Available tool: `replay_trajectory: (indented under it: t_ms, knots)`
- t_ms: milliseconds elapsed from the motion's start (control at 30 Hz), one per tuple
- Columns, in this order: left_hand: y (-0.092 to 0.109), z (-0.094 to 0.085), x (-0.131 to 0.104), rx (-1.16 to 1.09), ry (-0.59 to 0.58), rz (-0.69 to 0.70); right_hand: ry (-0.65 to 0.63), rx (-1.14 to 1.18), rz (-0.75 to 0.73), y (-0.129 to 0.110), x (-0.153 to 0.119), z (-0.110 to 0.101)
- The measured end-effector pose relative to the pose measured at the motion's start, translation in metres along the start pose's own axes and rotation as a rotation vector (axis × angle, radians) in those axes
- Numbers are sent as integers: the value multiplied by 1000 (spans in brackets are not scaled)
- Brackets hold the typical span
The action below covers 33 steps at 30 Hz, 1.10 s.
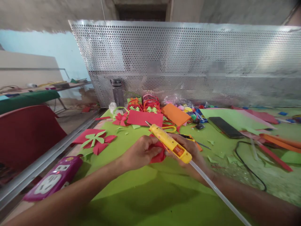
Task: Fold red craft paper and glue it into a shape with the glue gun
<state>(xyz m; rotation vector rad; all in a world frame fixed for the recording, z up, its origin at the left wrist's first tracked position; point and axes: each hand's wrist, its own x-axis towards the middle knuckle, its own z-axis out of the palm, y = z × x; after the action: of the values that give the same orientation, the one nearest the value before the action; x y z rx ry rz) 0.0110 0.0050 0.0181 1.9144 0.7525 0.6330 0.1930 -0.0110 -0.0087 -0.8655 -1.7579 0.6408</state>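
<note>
My left hand (138, 153) is closed, its thumb and fingers pinching a folded red paper piece (158, 156) low over the green sheet. My right hand (188, 146) is behind a yellow hot glue gun (169, 141) and appears wrapped round its handle, which is hidden. Its fingertips also meet the red piece's right edge. The gun's metal nozzle points up and left, away from the red piece. A long clear glue stick (216, 188) sticks out of its back end. Scissors with yellow handles (172, 129) lie just beyond my hands.
Red cards (145, 118), an orange card (176, 114), paper flowers (94, 138) and small paper bags (150, 103) lie ahead. A purple power strip (55, 179) is at left, a phone (225, 127) and black cord (250, 171) at right. A bottle (117, 92) stands before the perforated metal panel (188, 62).
</note>
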Motion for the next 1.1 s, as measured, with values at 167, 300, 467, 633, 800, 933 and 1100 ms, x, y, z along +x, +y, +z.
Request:
replay_trajectory:
  t_ms: [167,300,467,633,800,933,1100]
  knots:
    - [2,-1,0,24,-6,9,-2,-27,22,3,-1,0]
    - [0,1,0,8,11,12,0,-5,-2,1,-1,1]
    - [1,4,-1,23,70,-15,-17,17,35,0,0,0]
    - [4,5,-2,78,84,-17,-21,36,16,-1,1,1]
    - [6,4,-2,110,48,-24,-23,22,36,1,-1,0]
    - [8,4,-2,123,48,-18,-35,40,55,0,0,1]
    - [8,5,-1,146,90,-14,-50,-50,10,-1,1,2]
